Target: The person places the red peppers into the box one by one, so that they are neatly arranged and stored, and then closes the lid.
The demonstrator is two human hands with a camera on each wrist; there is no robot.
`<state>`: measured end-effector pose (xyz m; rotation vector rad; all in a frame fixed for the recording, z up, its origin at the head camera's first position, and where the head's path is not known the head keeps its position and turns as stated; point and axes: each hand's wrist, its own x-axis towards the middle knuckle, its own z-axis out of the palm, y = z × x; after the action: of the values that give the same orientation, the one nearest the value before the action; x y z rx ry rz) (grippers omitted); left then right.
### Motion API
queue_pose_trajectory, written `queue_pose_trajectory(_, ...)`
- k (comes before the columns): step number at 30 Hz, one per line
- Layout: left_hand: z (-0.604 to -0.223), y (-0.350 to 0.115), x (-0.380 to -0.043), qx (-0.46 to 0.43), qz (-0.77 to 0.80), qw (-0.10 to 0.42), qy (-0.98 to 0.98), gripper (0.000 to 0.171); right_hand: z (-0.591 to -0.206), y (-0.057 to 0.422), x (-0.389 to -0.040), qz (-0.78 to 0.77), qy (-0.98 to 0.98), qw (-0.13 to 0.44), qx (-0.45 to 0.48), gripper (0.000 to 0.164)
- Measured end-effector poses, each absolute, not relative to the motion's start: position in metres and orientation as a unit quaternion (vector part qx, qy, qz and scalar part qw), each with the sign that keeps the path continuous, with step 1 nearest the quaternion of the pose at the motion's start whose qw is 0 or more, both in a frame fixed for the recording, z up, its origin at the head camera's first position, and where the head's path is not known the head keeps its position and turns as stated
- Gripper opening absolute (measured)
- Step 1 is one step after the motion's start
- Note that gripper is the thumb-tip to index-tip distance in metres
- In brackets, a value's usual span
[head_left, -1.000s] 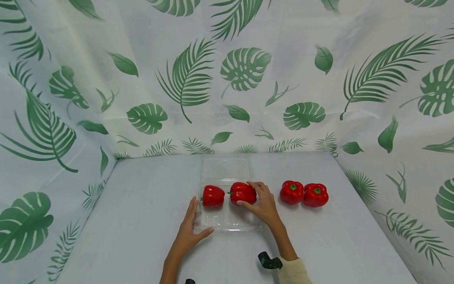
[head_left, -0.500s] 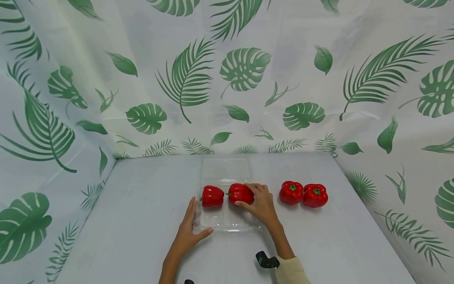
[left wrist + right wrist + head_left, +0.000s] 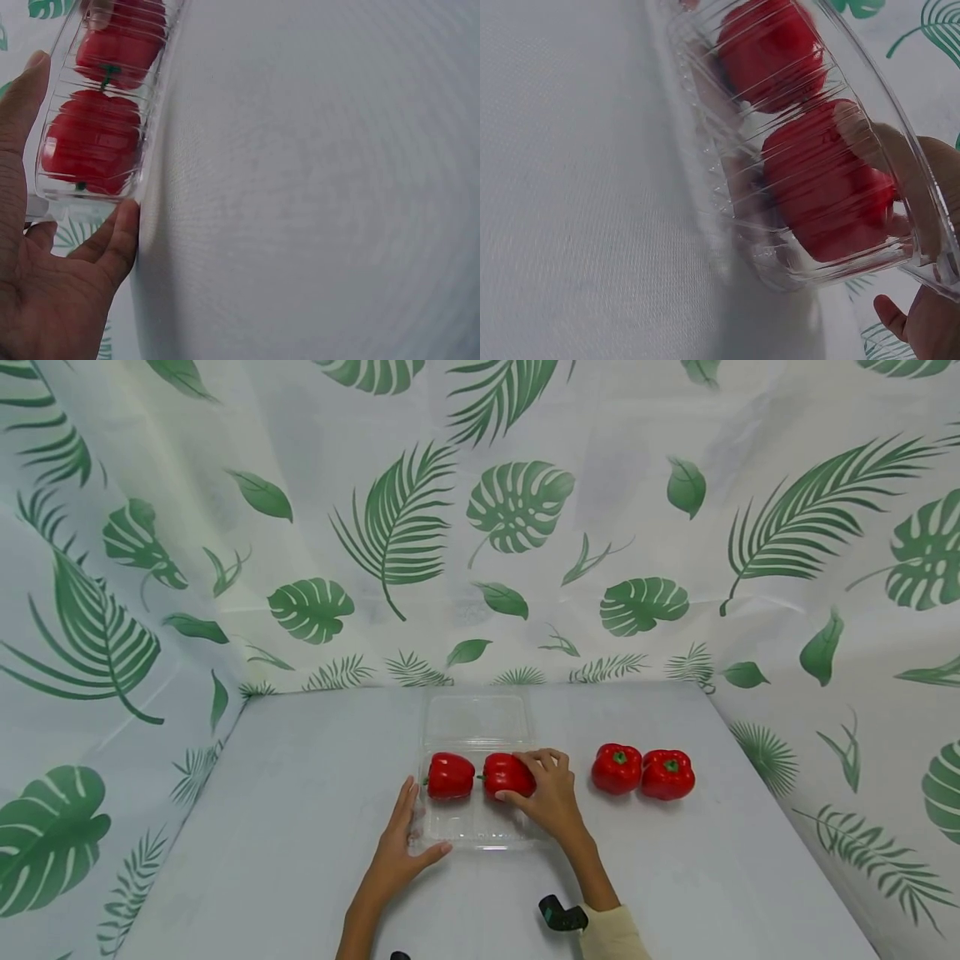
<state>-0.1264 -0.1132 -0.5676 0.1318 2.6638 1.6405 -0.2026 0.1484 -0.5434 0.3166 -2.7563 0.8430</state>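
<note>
A clear plastic clamshell container [image 3: 474,823] lies with its lid folded back on the table. Inside, on its left, a red bell pepper [image 3: 450,776] rests on its side, stem to the left. My right hand [image 3: 550,793] grips a second red bell pepper [image 3: 507,776] in the container's right half, thumb at the near side and fingers over the far side. In the right wrist view this held pepper [image 3: 825,184] shows through the ribbed wall. My left hand [image 3: 401,843] is at the container's left end, fingers extended along it and thumb spread toward the front edge.
Two more red bell peppers, one [image 3: 617,768] beside the other [image 3: 667,774], stand stem up to the right of the container. The open lid [image 3: 477,717] lies toward the back. A leaf-printed sheet [image 3: 517,527] hangs behind and at both sides of the table.
My right hand has moved slightly left and down, bringing its bell pepper closer to the other one in the container. My left hand has stayed in place.
</note>
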Motion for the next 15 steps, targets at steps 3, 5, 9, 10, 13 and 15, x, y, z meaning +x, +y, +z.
queue_pose_trajectory(3, -0.5672, -0.1134, -0.1270, 0.042, 0.525, 0.004, 0.850, 0.107, -0.5431, 0.1487, -0.2029, 0.290, -0.943, 0.123, 0.107, 0.071)
queue_pose_trajectory(5, -0.5668, -0.1136, -0.1272, 0.041, 0.523, 0.002, 0.851, 0.107, -0.5429, 0.1489, -0.2032, 0.293, -0.943, 0.121, 0.105, 0.072)
queue_pose_trajectory(9, -0.5665, -0.1137, -0.1274, 0.044, 0.523, 0.000, 0.851, 0.107, -0.5433, 0.1498, -0.2034, 0.303, -0.942, 0.110, 0.098, 0.073)
queue_pose_trajectory(10, -0.5664, -0.1136, -0.1273, 0.045, 0.524, 0.000, 0.851, 0.107, -0.5435, 0.1501, -0.2033, 0.305, -0.941, 0.106, 0.097, 0.073)
queue_pose_trajectory(13, -0.5662, -0.1134, -0.1268, 0.046, 0.527, 0.003, 0.848, 0.106, -0.5438, 0.1507, -0.2030, 0.314, -0.940, 0.094, 0.092, 0.074)
queue_pose_trajectory(15, -0.5658, -0.1135, -0.1268, 0.046, 0.528, 0.005, 0.848, 0.106, -0.5439, 0.1509, -0.2034, 0.318, -0.939, 0.091, 0.091, 0.075)
